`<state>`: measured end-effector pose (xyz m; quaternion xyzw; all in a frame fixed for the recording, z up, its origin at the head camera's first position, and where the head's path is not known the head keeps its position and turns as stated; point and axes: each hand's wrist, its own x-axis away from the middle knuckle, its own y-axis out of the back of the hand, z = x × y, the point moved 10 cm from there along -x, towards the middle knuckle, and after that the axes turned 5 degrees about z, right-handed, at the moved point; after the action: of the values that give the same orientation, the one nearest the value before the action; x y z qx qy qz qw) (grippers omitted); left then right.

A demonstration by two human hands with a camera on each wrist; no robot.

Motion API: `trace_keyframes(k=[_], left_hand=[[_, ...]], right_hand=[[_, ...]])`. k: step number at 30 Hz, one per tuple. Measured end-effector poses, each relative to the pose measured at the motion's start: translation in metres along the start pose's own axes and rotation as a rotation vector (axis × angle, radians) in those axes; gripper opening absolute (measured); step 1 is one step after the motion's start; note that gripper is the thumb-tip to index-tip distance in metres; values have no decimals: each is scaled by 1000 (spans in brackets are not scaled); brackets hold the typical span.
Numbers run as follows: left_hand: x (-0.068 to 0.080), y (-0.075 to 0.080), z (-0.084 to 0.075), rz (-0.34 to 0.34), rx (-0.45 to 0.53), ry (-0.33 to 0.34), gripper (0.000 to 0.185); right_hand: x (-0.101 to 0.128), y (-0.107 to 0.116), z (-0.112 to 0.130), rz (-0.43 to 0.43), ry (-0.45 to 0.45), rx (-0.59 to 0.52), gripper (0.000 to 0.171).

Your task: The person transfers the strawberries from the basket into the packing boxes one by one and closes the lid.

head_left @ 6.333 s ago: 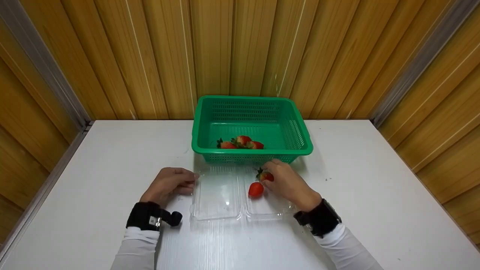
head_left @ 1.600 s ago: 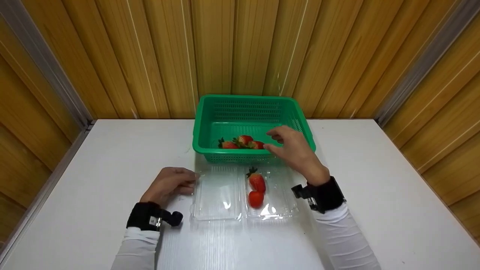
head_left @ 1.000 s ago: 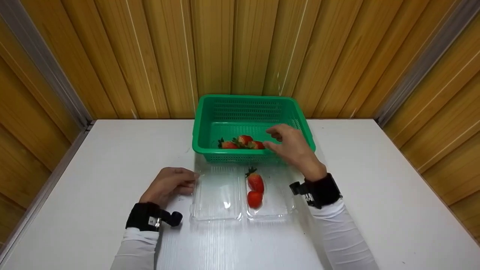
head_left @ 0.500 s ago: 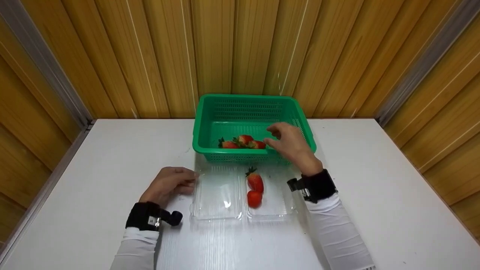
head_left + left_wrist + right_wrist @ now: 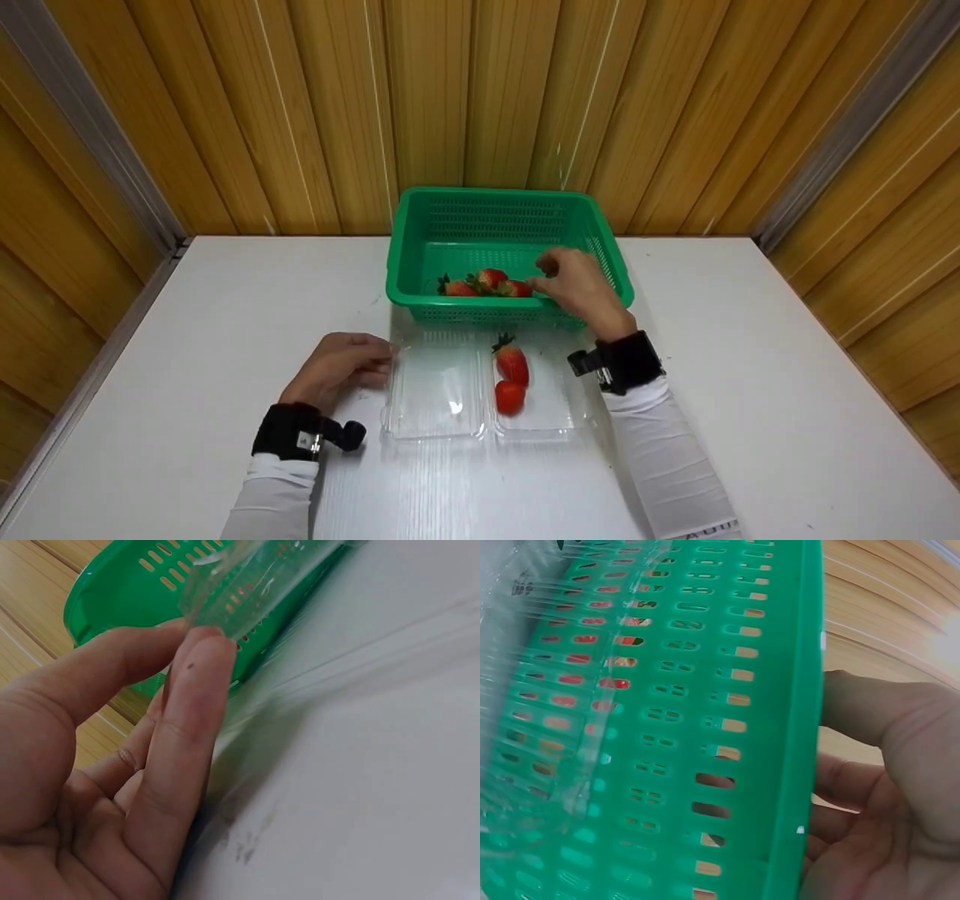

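Note:
A green basket (image 5: 495,193) stands at the back of the white table and holds three strawberries (image 5: 489,279). In front of it lies an open clear plastic container (image 5: 435,386) with two strawberries (image 5: 513,365) in its right half. My right hand (image 5: 540,274) reaches over the basket's front rim (image 5: 810,690), fingers loosely curled and holding nothing, its thumb just right of the nearest berry. My left hand (image 5: 379,356) rests on the table at the container's left edge. Its thumb and forefinger (image 5: 191,660) pinch the clear rim (image 5: 247,581).
The white table (image 5: 750,337) spreads wide on both sides of the basket and container. Wooden panel walls (image 5: 225,112) close it in at the back and at both sides. Black wrist straps (image 5: 622,361) sit on both white sleeves.
Since placing a strawberry in the container, my right hand has risen to the basket and now dips a little lower and left toward the berries. The left hand has not moved.

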<state>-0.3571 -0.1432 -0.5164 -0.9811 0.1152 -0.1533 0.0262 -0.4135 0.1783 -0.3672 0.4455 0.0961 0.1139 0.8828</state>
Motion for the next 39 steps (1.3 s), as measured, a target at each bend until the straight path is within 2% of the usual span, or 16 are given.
trace_keyframes(k=[7,15,25,39], left_hand=[[-1,2,1,-13,-51,11,29],[-2,2,2,-20,-35,11,31],[-2,2,2,-20,-30,1,25],[-3,2,2,-32,-37,13,26]], right_hand=[[-3,-4,-6,26,-16,-11,38],[-9,-13,-15,90,-85,-1,41],[-17,-12,-21,96,-107,-17,39],[-20,-9,-33,102,-108,6,41]])
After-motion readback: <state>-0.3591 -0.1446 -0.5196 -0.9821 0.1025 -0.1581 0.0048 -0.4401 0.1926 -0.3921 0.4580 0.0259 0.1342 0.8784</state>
